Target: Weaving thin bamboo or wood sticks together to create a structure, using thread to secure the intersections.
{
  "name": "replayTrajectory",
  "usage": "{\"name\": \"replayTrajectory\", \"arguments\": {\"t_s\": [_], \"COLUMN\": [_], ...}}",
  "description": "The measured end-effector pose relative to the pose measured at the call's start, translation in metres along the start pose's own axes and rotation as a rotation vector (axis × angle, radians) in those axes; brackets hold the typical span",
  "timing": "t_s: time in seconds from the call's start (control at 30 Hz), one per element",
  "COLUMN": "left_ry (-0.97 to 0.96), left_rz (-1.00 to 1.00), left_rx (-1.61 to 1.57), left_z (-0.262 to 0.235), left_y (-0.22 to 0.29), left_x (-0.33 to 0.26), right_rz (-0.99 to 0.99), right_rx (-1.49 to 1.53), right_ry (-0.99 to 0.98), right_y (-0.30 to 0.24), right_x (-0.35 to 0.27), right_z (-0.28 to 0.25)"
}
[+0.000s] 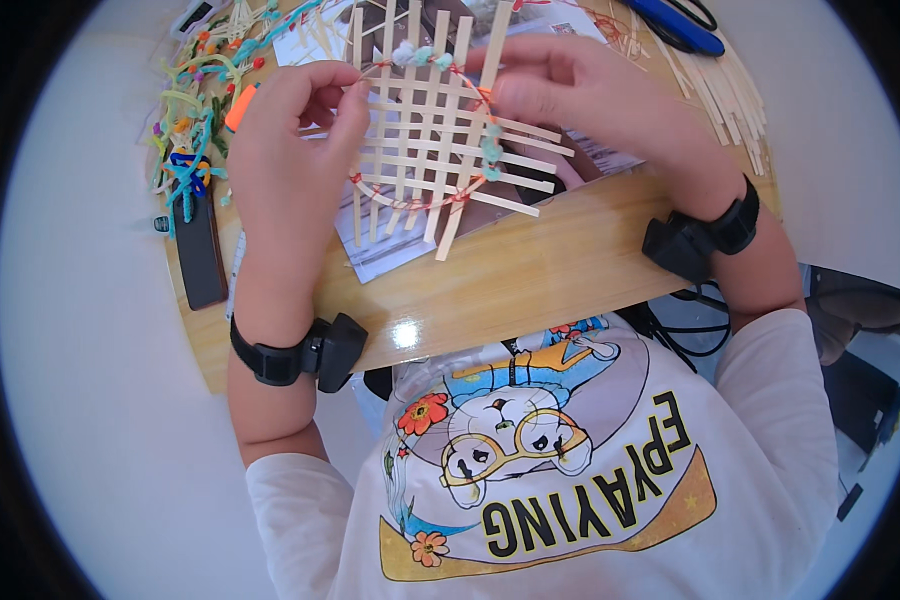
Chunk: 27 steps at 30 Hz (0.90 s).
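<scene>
A: Where does the piece sit?

B: Between the two hands — a woven lattice [425,140] of pale flat strips with a ring [402,206] tied round it, above a printed sheet [373,262] on the wooden tabletop [540,260]

A: And the grip?

B: The left hand [295,130] has thumb and forefinger pinched on the ring's upper-left edge. The right hand [585,90] curls at the upper right, beside a long strip [496,45]; its fingertips are partly hidden, so I can't tell whether it pinches anything

A: How would you work this edge well?

B: I'd let the left steady the ring, firmly enough that it can't twist, lightly enough not to bow the strips. The right should stay close to one crossing, keeping any wrap as snug as the red ties [459,197]

A: Any trap?

B: Pulling too hard — the strips could slide askew. Fluffy yarn [422,57] might also hide a loose turn, so I'd feel under it
</scene>
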<state>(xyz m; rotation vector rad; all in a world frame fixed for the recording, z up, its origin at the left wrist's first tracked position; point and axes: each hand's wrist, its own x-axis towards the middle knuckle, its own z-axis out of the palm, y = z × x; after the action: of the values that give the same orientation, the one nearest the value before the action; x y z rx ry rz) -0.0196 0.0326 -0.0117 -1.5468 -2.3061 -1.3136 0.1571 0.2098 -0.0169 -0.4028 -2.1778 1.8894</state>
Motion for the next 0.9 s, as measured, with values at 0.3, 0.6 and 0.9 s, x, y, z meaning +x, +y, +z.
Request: {"name": "replayTrajectory", "arguments": {"t_s": [0.3, 0.6, 0.9], "left_ry": [0.218, -0.159, -0.073], "left_rz": [0.042, -0.407, -0.162], "left_rx": [-0.281, -0.571, -0.658], "left_z": [-0.006, -0.007, -0.006], "left_y": [-0.010, -0.012, -0.013], "left_x": [0.013, 0.007, 0.001], "right_rz": [0.052, 0.064, 0.051], "right_rx": [0.149, 0.133, 0.111], "right_ry": [0.126, 0.113, 0.070], "right_y": [0.005, 0.005, -0.003], "right_x": [0.003, 0.000, -0.003], "right_z": [-0.012, -0.012, -0.012]}}
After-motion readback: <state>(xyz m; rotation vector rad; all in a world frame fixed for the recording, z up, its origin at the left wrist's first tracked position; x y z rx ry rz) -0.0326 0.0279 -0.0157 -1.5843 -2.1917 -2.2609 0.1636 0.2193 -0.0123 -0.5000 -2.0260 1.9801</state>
